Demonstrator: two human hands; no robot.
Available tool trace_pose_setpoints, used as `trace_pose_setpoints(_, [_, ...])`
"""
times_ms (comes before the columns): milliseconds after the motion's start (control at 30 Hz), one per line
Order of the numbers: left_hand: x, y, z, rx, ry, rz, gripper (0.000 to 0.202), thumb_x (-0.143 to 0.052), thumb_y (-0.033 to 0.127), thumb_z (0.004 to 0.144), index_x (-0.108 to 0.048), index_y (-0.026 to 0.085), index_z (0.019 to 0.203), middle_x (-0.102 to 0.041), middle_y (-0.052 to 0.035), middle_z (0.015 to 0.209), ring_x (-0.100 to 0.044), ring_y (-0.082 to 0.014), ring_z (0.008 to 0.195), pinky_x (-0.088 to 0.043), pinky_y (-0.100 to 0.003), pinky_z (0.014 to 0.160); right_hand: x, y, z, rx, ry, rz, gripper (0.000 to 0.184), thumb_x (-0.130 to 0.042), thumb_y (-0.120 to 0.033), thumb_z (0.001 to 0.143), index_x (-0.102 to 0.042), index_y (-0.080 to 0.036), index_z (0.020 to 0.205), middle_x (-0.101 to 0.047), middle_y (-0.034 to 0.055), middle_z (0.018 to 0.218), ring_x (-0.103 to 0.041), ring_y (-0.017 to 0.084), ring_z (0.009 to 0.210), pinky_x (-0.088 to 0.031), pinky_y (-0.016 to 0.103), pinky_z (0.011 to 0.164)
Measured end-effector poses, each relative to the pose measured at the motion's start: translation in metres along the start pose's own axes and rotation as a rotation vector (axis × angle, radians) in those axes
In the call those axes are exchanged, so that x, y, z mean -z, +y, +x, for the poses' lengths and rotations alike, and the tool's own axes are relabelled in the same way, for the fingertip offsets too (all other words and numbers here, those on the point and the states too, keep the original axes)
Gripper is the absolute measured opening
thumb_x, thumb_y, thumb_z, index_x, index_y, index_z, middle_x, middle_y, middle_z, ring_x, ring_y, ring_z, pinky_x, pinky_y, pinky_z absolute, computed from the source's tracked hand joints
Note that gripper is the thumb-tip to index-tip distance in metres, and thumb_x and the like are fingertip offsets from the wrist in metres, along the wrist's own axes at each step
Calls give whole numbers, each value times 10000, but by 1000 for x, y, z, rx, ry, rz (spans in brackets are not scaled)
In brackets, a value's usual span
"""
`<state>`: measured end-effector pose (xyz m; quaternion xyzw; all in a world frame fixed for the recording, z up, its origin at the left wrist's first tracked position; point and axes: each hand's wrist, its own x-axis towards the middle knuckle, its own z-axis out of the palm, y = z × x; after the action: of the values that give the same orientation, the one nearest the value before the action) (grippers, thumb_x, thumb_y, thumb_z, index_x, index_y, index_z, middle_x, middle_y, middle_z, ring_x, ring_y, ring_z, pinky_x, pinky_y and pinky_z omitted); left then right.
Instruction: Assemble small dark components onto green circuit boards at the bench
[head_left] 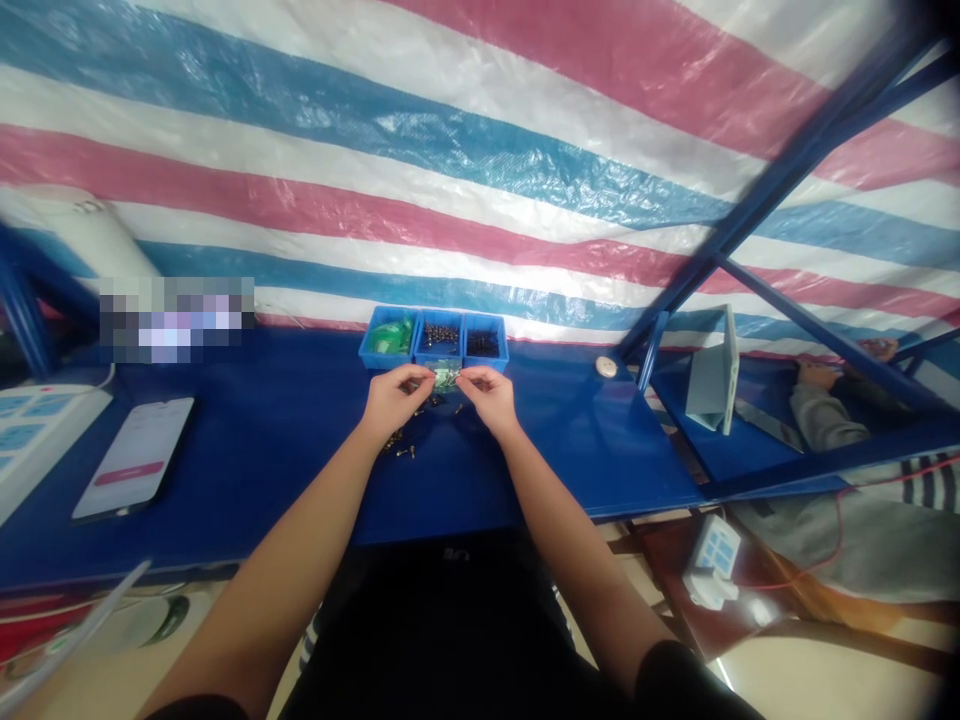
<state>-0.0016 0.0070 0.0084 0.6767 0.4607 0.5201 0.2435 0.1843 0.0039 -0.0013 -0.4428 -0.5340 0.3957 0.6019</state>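
My left hand [396, 398] and my right hand [489, 396] meet just in front of three blue bins. Fingers and thumbs pinch a small clear plastic bag [446, 377] with greenish print between them, one hand at each side. What the bag holds is too small to tell. Beneath the hands, several small brass-coloured and dark screw-like pieces [406, 452] lie loose on the blue table [285, 430]. The left bin [373, 357] contains green plastic bags; the middle bin [428, 352] and right bin [491, 360] contain small dark pieces.
A phone [136, 458] and a white power strip [45, 430] lie at the left. Toward the right are a round pale object [606, 367], blue frame bars [720, 255] and a propped tablet [724, 375]. Another person's sleeve [825, 410] shows at far right.
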Motion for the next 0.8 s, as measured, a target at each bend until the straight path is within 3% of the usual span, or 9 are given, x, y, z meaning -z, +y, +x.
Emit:
trace_pose_setpoints(167, [2,2,0,6,-12,0,237,-673,396,786,-734,187,881,-733,-36,830,-632,-133,631,-538,-256,628,-1,-1,0,-58,-24,12,351,-746,-444,700,-620,-215,934,-700,5,759,-663,167,704,-544,299,691])
trace_pose_setpoints(333, [4,1,0,-1,-29,-8,279,-604,423,844,-732,188,923,-739,-43,881,-668,-165,745,-549,-281,712,-1,-1,-1,-79,-73,-33,316,-722,-493,714,-653,-211,838,-655,-2,689,-574,135,542,-502,283,548])
trace_pose_setpoints(433, [3,1,-1,13,-42,-15,281,-642,428,819,-736,184,922,-740,-46,856,-664,-162,699,-549,-280,681,-1,-2,-2,-112,-151,-41,346,-680,-512,757,-706,-209,925,-617,-15,600,-521,127,480,-477,285,509])
trace_pose_setpoints(533, [1,2,0,47,-55,-20,287,-680,427,791,-744,179,919,-742,-50,825,-660,-163,668,-550,-281,658,-2,-3,-2,-82,-138,-41,404,-655,-519,780,-712,-212,1036,-681,13,707,-576,144,554,-495,286,544])
trace_pose_setpoints(633, [5,2,3,65,118,21,310,-648,426,823,-742,175,979,-745,-63,930,-679,-178,777,-553,-298,750,0,-3,-3,-35,-77,-63,398,-618,-503,811,-705,-209,1066,-727,46,893,-628,156,664,-521,286,618])
trace_pose_setpoints(700, [12,-1,7,73,275,107,349,-613,431,851,-722,181,1069,-731,-71,1027,-677,-182,830,-544,-312,797,1,-2,-2,-10,-44,-123,351,-596,-476,831,-718,-198,1008,-732,53,896,-638,161,698,-526,285,659])
trace_pose_setpoints(800, [24,-12,16,74,363,232,395,-581,430,879,-670,200,1188,-702,-87,1123,-658,-216,970,-512,-355,883,3,2,-3,2,-31,-217,303,-582,-438,840,-724,-199,959,-731,44,848,-646,166,714,-522,280,678])
